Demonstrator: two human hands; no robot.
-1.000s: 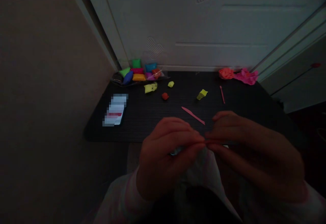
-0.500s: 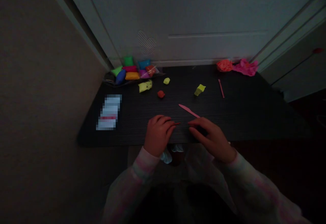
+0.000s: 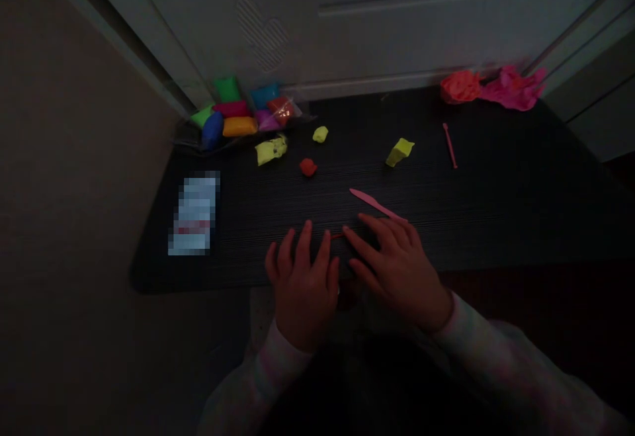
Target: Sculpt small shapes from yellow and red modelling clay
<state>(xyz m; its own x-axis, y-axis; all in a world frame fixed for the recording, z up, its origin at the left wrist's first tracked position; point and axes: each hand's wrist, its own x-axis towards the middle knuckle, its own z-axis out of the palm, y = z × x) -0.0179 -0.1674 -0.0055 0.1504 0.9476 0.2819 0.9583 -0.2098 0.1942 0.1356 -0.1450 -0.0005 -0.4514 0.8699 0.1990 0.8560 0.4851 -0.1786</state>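
Note:
A thin red strand of modelling clay (image 3: 337, 235) lies on the dark table near its front edge. My left hand (image 3: 303, 284) rests with fingers spread, its index fingertip at the strand's left end. At the other end is the index fingertip of my right hand (image 3: 397, 264), whose fingers are also stretched out. Just beyond the right hand lies a pink plastic clay knife (image 3: 374, 204), its near end close to the fingers. A small red clay lump (image 3: 308, 167) and a pale yellow clay lump (image 3: 320, 134) sit farther back.
A clear bag of colourful clay packs (image 3: 239, 126) stands at the back left, near an opened yellow packet (image 3: 270, 150). A blurred-out card (image 3: 194, 214) lies left. Rightward are a yellow block-shaped piece (image 3: 399, 152), a pink stick tool (image 3: 450, 146) and crumpled pink material (image 3: 514, 88).
My left hand has gone from pinching the red strand to spread fingers, and the strand now lies on the table. My right hand has flattened and come to its right end. The view has shifted.

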